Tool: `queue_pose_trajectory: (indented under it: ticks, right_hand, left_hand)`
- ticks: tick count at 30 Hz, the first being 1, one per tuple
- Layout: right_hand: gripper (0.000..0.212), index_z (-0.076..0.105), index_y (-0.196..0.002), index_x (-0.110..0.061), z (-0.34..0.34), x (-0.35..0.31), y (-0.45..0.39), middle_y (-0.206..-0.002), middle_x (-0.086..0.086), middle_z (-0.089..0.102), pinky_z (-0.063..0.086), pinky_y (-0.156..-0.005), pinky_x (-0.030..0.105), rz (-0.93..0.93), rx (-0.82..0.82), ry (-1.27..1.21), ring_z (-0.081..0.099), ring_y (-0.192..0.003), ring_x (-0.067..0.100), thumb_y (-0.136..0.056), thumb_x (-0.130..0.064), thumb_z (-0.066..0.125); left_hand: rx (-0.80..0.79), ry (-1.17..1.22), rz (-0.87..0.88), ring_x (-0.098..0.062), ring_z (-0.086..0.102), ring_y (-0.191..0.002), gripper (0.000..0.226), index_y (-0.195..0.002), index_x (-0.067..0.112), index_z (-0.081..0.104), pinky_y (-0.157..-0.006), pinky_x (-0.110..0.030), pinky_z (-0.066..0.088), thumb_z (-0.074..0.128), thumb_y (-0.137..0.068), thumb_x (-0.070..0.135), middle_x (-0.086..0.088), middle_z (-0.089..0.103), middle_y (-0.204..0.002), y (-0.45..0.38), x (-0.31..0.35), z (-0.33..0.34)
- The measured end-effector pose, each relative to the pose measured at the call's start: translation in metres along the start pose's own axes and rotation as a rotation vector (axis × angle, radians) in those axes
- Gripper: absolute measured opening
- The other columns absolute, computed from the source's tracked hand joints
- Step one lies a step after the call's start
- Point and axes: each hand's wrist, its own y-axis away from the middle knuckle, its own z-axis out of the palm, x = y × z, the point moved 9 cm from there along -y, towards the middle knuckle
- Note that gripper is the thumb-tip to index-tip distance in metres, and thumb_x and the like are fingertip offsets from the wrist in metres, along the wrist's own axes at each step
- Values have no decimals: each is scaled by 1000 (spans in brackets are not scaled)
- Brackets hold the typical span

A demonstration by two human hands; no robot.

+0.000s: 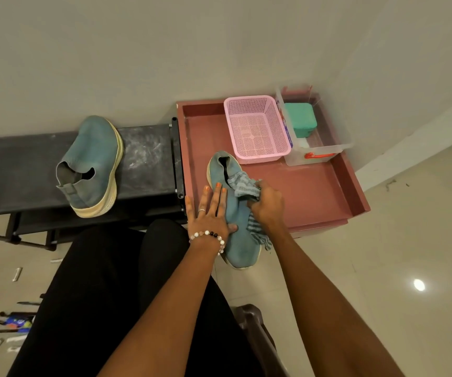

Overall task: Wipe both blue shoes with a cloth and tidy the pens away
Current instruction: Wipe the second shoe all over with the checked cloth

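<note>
From the head camera I see my left hand (210, 212) lying flat with its fingers spread on the side of a blue fabric slip-on shoe with a cream sole (237, 213), gripping nothing, only pressing the shoe down. My right hand (267, 204) is closed around a bunched blue-and-grey striped cloth (245, 187), which touches the shoe's upper near the opening; a loose end of the cloth hangs off the shoe's right side. This shoe lies partly in a shallow dusty-red wooden tray (325, 191), with its toe overhanging the tray's near edge. The second blue slip-on shoe (94, 164) sits apart on a black scuffed bench (148, 153) to the left. At the back of the tray stand an empty pink perforated plastic basket (257, 129) and, just beside it, a clear plastic box (317, 148) holding a green lidded container (299, 119). Several dark and white pens (9, 322) lie scattered on the pale tiled floor at lower left.
</note>
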Motion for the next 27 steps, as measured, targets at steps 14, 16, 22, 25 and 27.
queue_pose_trajectory:
  ticks: [14, 16, 22, 25, 27]
  right_hand:
    - [29, 65, -104, -3, -82, -10, 42, -85, 5, 64, 52, -68, 27, 113, 377, -600, 58, -70, 11, -78, 3, 52]
    - [34, 61, -113, -4, -112, -29, 72, -94, 6, 64, 46, -69, 19, -30, 647, -548, 56, -80, 13, -80, -1, 52]
    - [63, 62, -119, -1, -17, -81, 69, -119, 18, 63, 52, -83, 40, -577, 147, 247, 60, -109, 34, -58, 2, 75]
    - [68, 63, -121, -7, 26, -52, 68, -128, 11, 60, 48, -90, 36, -574, -123, 594, 57, -119, 22, -56, -15, 82]
    - [70, 38, -143, -10, 21, -49, 67, -151, 7, 35, 26, -111, 43, -540, -180, 633, 33, -138, 15, -79, -14, 65]
  left_hand:
    - [-32, -80, 25, -21, -32, -141, 91, -146, 24, -30, -105, -63, -24, 29, -92, 68, 10, -41, -148, -4, 2, 9]
    - [-36, -101, 33, -21, -31, -141, 91, -146, 24, -29, -105, -63, -24, 28, -91, 70, 9, -40, -149, -4, 4, 8]
    - [-46, -168, -30, -26, -37, -138, 84, -149, 22, -19, -102, -65, -24, 28, -93, 64, 2, -33, -153, 4, -6, -4]
    - [-28, -153, -20, -24, -36, -139, 100, -149, 22, -21, -98, -63, -28, 29, -84, 78, 4, -35, -153, 5, -9, -6]
    - [1, -170, -1, -24, -35, -139, 108, -148, 22, -25, -96, -62, -30, 31, -79, 83, 3, -36, -152, 3, -7, -8]
